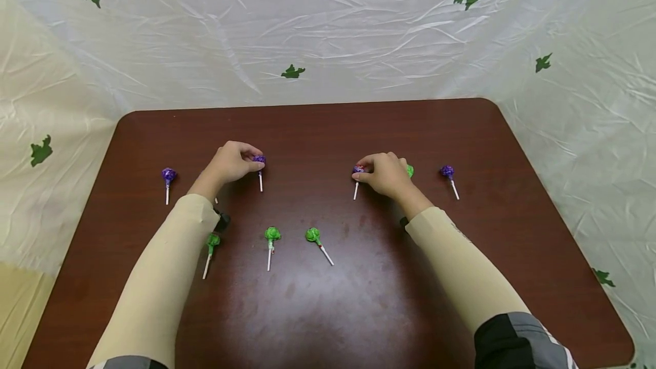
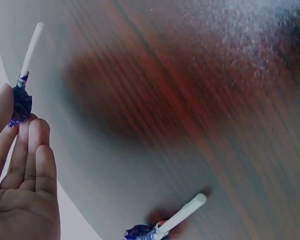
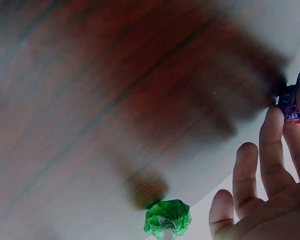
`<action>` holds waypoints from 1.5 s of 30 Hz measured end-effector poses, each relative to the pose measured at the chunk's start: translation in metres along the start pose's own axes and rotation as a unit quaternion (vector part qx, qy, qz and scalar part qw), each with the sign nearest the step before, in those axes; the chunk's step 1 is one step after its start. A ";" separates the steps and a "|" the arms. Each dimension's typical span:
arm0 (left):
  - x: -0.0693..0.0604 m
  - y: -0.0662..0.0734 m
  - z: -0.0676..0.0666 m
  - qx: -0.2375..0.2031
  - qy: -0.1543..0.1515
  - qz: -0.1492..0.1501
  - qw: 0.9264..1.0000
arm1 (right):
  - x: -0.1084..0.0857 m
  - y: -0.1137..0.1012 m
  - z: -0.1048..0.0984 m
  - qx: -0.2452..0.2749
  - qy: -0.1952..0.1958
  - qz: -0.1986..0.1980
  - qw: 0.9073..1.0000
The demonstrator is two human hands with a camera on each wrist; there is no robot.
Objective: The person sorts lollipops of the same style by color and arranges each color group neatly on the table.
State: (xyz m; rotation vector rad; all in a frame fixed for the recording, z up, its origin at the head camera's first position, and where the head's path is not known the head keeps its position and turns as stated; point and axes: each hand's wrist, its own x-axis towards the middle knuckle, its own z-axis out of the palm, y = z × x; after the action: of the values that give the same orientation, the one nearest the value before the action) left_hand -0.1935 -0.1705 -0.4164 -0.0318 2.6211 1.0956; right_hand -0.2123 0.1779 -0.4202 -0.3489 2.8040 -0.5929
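Note:
My left hand [image 1: 232, 162] pinches the purple-wrapped head of a lollipop [image 2: 22, 106] between thumb and fingers, its white stick hanging toward me in the head view. My right hand [image 1: 386, 174] pinches another purple lollipop [image 3: 292, 104] by its head, thumb on the near side. A green lollipop [image 3: 167, 218] lies just behind the right hand, mostly hidden by it in the head view. Beneath the left wrist is a further purple lollipop [image 2: 140, 232]; only its stick tip shows from the head.
On the brown table [image 1: 328, 312] lie a purple lollipop [image 1: 168, 175] at the left and one [image 1: 447, 171] at the right. Nearer me are green lollipops: one [image 1: 213, 240] beside the left sleeve, one [image 1: 273, 233] and another [image 1: 313, 235] at the middle. White sheeting [image 1: 328, 27] surrounds the table.

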 end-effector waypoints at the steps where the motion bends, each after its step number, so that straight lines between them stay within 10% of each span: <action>1: 0.000 0.000 0.001 0.000 -0.002 0.002 1.000 | 0.000 0.000 0.000 0.001 0.000 0.000 1.000; 32: -0.003 -0.003 0.017 -0.008 0.000 -0.003 1.000 | 0.002 0.000 -0.002 0.005 0.002 0.001 1.000; 45: -0.002 0.000 0.013 -0.011 0.004 -0.013 1.000 | 0.021 -0.035 -0.006 0.122 -0.021 -0.040 0.991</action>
State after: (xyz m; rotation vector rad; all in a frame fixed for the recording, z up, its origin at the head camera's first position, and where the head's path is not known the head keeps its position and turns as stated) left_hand -0.1882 -0.1617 -0.4252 -0.0763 2.6083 1.1191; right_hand -0.2273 0.1430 -0.4046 -0.4190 2.6480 -0.9255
